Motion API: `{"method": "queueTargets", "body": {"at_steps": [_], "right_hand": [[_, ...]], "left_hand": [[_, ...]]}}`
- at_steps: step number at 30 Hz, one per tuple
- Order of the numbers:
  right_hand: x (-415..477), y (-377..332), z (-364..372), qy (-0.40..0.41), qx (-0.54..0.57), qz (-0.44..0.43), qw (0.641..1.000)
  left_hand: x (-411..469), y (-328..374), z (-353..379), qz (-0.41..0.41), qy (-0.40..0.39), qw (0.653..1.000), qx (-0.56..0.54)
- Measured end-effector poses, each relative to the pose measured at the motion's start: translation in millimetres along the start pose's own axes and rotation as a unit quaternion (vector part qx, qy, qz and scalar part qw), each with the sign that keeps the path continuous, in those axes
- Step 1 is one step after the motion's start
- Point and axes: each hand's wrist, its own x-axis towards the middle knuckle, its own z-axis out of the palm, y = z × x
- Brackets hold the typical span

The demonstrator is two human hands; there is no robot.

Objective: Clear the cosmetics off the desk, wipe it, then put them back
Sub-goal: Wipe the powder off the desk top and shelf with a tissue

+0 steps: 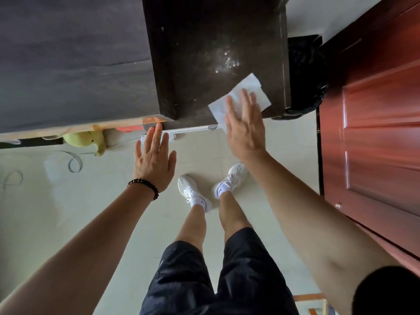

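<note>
As I wipe the desk, my flat right hand presses the tissue onto it, my left hand spread empty beside it; next, I should sweep inward.

Pale, glossy floor tiles catching the light here. A red-brown panelled door runs along the right. The dark desk stands between a grey-covered bed and a black bin bag. A green plush toy lies at the bed's edge, with a loose cable looped on the floor just beside it.

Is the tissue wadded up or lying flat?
Flat. The tissue lies spread on the desk under the straight fingers of the right hand, its near corner overhanging the edge.
</note>
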Motion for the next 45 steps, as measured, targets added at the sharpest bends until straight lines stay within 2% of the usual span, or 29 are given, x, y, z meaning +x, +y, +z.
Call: {"method": "queueTargets", "body": {"at_steps": [2, 4, 8, 9, 11, 13, 17, 19, 22, 26, 30, 33, 37, 41, 45], "right_hand": [[-5, -40, 10, -0.036, -0.01, -0.068, 0.997], [-2, -58, 15, -0.063, -0.016, -0.095, 0.993], [11, -14, 5, -0.072, -0.035, -0.181, 0.98], [13, 10, 0, -0.056, -0.029, -0.156, 0.986], [13, 59, -9, -0.028, -0.013, -0.035, 0.999], [10, 90, -17, -0.042, -0.013, 0.051, 0.998], [15, 62, -14, -0.071, -0.011, 0.109, 0.991], [14, 24, -8, -0.08, 0.0, 0.077, 0.994], [8, -28, 0, -0.104, 0.001, -0.058, 0.993], [11, -14, -3, -0.123, -0.026, -0.157, 0.98], [6, 58, -17, -0.122, -0.043, -0.084, 0.988], [4, 92, -27, -0.126, -0.021, -0.048, 0.991], [23, 94, -28, -0.131, -0.025, -0.038, 0.99], [84, 89, -27, -0.127, -0.039, -0.037, 0.99], [130, 79, -29, -0.136, -0.056, -0.075, 0.986]], "left_hand": [[0, -5, -1, 0.009, -0.009, 1.0, 0.006], [1, -6, -2, 0.015, -0.013, 1.0, 0.004], [3, -3, -6, 0.014, -0.005, 1.0, -0.007], [3, -2, -6, 0.011, -0.007, 1.0, -0.005], [4, -2, -6, 0.012, -0.009, 1.0, -0.001], [3, -2, -8, 0.018, -0.014, 1.0, 0.003], [3, -1, -11, 0.015, -0.028, 0.999, 0.022], [3, 2, -11, 0.007, -0.031, 0.999, 0.024], [3, 6, -8, 0.002, -0.024, 0.999, 0.025], [3, 7, -2, -0.001, -0.018, 0.999, 0.027], [3, 17, -2, -0.014, -0.009, 0.999, 0.03], [5, 31, -4, 0.017, -0.005, 0.999, 0.03], [16, 55, -8, 0.07, 0.015, 0.997, 0.031], [31, 74, -12, 0.043, 0.008, 0.999, 0.02], [40, 88, -17, 0.012, 0.046, 0.999, 0.023]]}}
